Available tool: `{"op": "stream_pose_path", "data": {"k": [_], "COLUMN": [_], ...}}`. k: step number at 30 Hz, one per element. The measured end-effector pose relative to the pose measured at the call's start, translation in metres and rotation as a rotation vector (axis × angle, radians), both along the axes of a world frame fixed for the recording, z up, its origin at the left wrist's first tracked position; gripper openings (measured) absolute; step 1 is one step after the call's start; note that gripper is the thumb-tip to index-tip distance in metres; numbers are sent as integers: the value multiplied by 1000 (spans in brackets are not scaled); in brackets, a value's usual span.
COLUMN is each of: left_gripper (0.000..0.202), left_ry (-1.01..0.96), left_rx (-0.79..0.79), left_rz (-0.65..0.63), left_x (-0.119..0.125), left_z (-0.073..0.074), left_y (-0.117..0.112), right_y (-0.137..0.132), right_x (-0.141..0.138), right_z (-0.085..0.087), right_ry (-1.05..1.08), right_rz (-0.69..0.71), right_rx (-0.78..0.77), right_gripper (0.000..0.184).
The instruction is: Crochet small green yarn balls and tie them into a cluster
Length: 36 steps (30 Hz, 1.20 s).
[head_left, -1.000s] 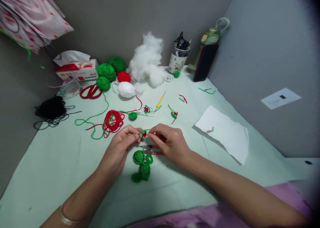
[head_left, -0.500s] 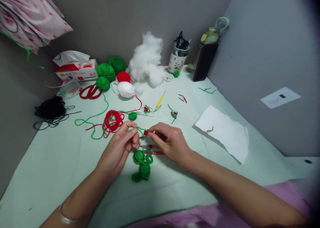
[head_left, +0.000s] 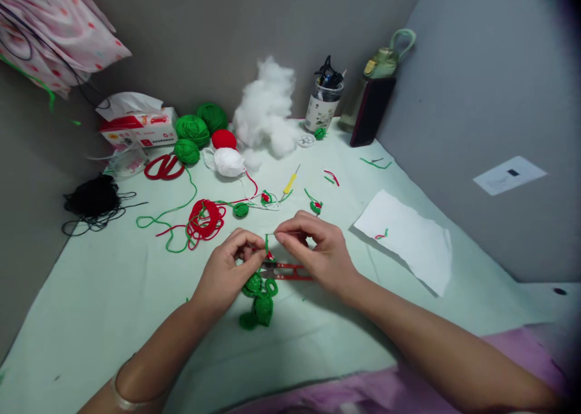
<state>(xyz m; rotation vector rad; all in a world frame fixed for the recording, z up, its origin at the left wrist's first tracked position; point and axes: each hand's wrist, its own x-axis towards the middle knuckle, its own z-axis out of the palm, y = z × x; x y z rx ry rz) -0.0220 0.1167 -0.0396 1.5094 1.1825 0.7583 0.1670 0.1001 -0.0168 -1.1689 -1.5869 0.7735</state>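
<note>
My left hand (head_left: pixel 229 272) pinches a tiny red-and-green crochet piece (head_left: pixel 269 255) just above the table. My right hand (head_left: pixel 318 250) pinches the green yarn tail (head_left: pixel 267 242) that rises from that piece, and pulls it upward. Red-handled thread snips (head_left: pixel 290 272) lie on the table under my right fingers. A green crocheted figure (head_left: pixel 258 302) with round lobes lies just below my left hand's fingers.
Balls of green yarn (head_left: pixel 194 128), red yarn (head_left: pixel 224 139) and white yarn (head_left: pixel 229 162) sit at the back by white stuffing (head_left: pixel 265 111), a tissue box (head_left: pixel 138 126), red scissors (head_left: pixel 163 167) and a jar (head_left: pixel 323 108). A red yarn tangle (head_left: pixel 205 217), black thread (head_left: pixel 93 197) and white paper (head_left: pixel 406 238) lie around.
Both hands have dropped slightly toward the snips. My right hand has shifted from the small piece to its green tail, drawing it up, while my left hand keeps the piece.
</note>
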Motion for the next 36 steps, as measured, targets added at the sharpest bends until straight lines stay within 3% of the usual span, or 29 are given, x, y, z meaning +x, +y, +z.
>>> {"op": "stream_pose_path", "data": {"k": [7, 13, 18, 22, 26, 31, 34, 36], "left_gripper": [7, 7, 31, 15, 12, 9, 13, 15], "left_ry": [67, -112, -127, -163, -196, -174, -105, -53], "left_rx": [97, -17, -1, -62, -89, -47, -36, -34], "left_rz": [6, 117, 63, 34, 4, -50, -75, -160], "left_x": [3, 2, -2, -1, 2, -2, -15, -25], "left_z": [2, 5, 9, 11, 12, 16, 23, 28], "left_y": [-1, -1, 1, 0, -2, 0, 6, 10], "right_y": [0, 1, -1, -2, 1, 6, 9, 11], "right_x": [2, 3, 1, -1, 0, 2, 6, 9], "right_z": [5, 4, -4, -5, -2, 2, 3, 3], "right_ry": [105, 61, -75, -82, 89, 457, 573, 602], "right_rz": [-59, -21, 80, 122, 105, 223, 237, 223], "right_rx": [-22, -32, -11, -29, -166, -444, -502, -506], "right_gripper": [10, 10, 10, 10, 6, 17, 22, 25]}}
